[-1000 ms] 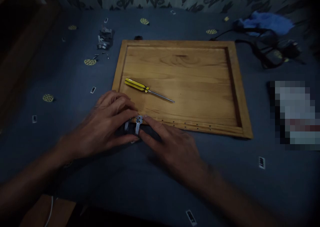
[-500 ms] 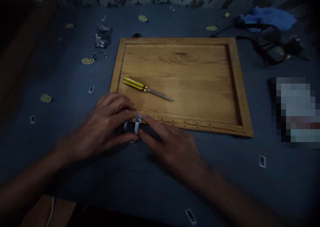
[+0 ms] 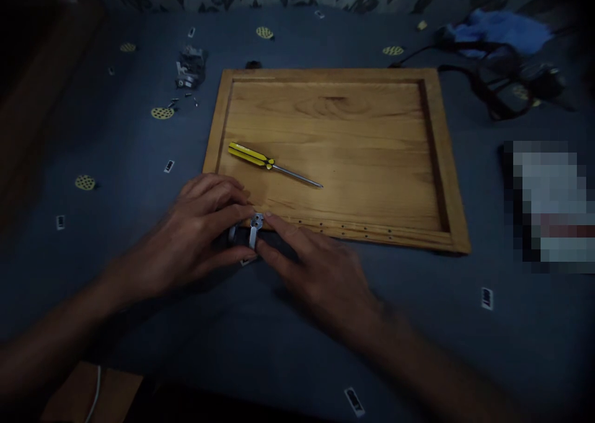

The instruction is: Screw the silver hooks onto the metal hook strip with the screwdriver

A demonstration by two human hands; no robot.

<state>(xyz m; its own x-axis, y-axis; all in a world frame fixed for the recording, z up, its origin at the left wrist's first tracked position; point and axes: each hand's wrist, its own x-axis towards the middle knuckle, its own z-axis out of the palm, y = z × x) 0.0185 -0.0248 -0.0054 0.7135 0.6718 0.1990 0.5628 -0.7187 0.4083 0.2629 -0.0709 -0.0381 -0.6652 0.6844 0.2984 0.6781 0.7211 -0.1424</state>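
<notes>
A small silvery metal bracket point(image 3: 256, 222) with holes in its top sits at the near left edge of a framed wooden panel point(image 3: 334, 144), its leg pointing down past the edge. My left hand point(image 3: 199, 234) is curled round its left side, thumb below and forefinger above. From the right, my right hand point(image 3: 320, 274) pinches it between forefinger and thumb. Part of the metal is hidden behind the fingers. On the panel lies a screwdriver point(image 3: 251, 155) with a yellow and black handle, its tip to the right. Small dark holes run along the panel's near rail.
Several metal fittings point(image 3: 189, 68) and loose screws point(image 3: 188, 98) lie at the far left on the patterned blue cloth point(image 3: 116, 224). Black-framed glasses point(image 3: 493, 88) and a blue crumpled cloth or bag point(image 3: 506, 31) are at the far right. A blurred-out object point(image 3: 548, 200) stands to the right.
The whole view has shifted very slightly. Both hands stay on the metal bracket at the panel's edge, in the same hold.
</notes>
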